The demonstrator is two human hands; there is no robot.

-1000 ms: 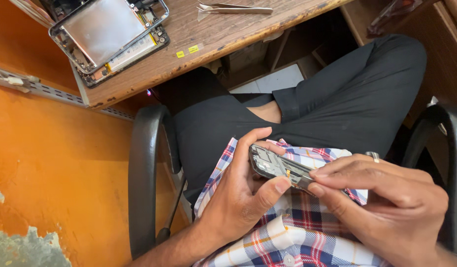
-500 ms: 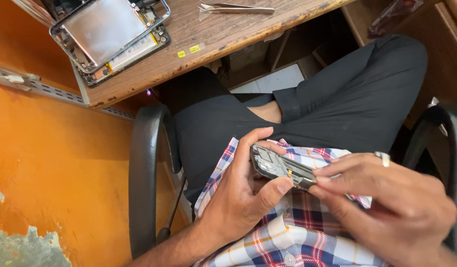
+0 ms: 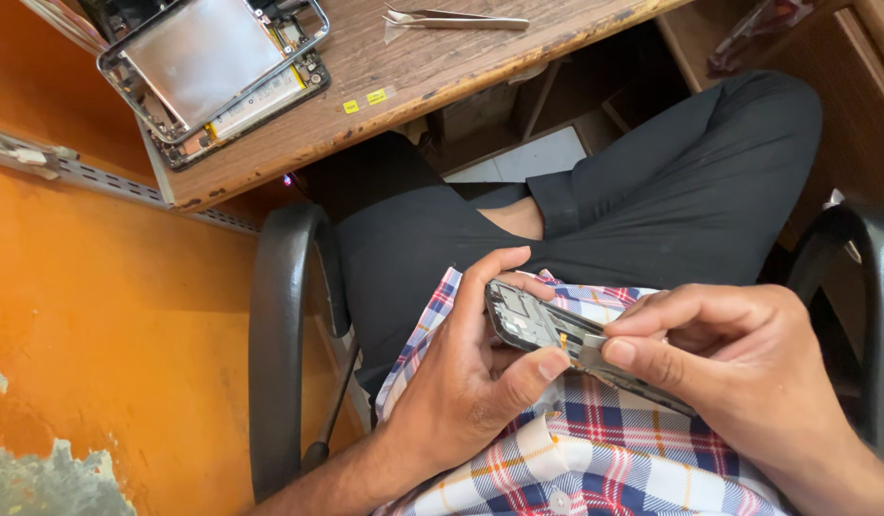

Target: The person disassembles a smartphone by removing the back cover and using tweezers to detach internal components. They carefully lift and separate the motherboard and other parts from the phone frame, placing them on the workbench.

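My left hand (image 3: pixel 471 373) grips an opened dark phone frame (image 3: pixel 528 320) over my lap, thumb and fingers wrapped round its left end. My right hand (image 3: pixel 738 358) pinches the same frame at its middle edge with thumb and forefinger. The frame is tilted, its right end hidden under my right hand. Whether the right fingers also hold a small tool I cannot tell. Below the hands is my plaid shirt (image 3: pixel 595 459).
A wooden desk (image 3: pixel 413 67) at the top carries an opened tablet-like device (image 3: pixel 213 67) with a metal plate, and metal tweezers (image 3: pixel 456 17). Black chair armrests (image 3: pixel 280 334) flank my black-trousered legs (image 3: pixel 652 191). An orange wall (image 3: pixel 98 334) fills the left.
My right hand has shifted slightly down and to the right along the frame, and its ring has gone out of sight. The left hand's grip is unchanged.
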